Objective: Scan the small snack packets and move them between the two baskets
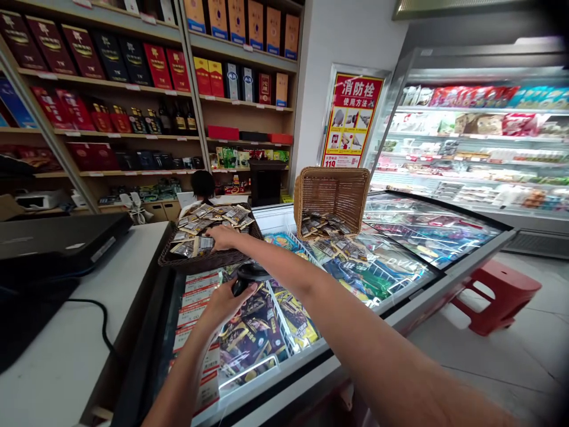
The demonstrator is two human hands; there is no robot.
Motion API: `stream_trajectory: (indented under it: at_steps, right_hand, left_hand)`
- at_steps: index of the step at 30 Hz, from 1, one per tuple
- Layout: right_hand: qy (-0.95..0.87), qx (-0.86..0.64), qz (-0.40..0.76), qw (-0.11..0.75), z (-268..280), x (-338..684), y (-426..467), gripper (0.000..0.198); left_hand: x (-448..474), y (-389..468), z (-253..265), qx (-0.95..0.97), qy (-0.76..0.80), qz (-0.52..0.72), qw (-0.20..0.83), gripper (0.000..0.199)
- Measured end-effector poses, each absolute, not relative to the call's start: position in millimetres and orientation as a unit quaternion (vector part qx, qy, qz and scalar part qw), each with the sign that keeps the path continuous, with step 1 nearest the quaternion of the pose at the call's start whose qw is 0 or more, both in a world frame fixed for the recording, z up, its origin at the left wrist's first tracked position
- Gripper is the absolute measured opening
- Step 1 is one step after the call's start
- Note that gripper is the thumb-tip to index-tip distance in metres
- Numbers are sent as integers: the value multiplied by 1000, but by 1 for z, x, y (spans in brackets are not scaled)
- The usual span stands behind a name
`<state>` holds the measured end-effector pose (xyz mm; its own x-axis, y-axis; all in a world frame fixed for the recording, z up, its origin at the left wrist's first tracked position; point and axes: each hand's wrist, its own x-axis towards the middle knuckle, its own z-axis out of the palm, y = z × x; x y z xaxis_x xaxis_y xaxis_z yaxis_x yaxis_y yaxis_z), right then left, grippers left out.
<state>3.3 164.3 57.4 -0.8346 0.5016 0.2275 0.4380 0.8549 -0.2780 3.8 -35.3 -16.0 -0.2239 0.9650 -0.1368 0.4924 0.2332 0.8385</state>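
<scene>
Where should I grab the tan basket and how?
Probably pinch its top rim, coming from our side: the tan basket lies tipped with its opening facing us, so that edge is bare, while packets spill over the bottom edge.

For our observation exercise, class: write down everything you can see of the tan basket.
The tan basket looks like woven wicker, with rounded corners and a braided-looking rim. It appears tipped on its side on the glass freezer top, its opening facing the camera. Small packets lie inside along its lower wall, and more spill out past the rim onto the glass. Neither the left hand nor the right hand touches it. Its outer underside is hidden.
</scene>
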Motion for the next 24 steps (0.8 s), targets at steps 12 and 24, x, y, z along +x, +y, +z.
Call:
stream_trajectory:
  at_steps: [12,24]
  right_hand:
    - [-573,-391,457,557,30,180,145,47]
    - [-319,-503,500,629,-40,238,123,94]
  left_hand:
    - [14,-41,1,513,713,348,327,73]
    - [25,-45,10,570,698,310,303,78]
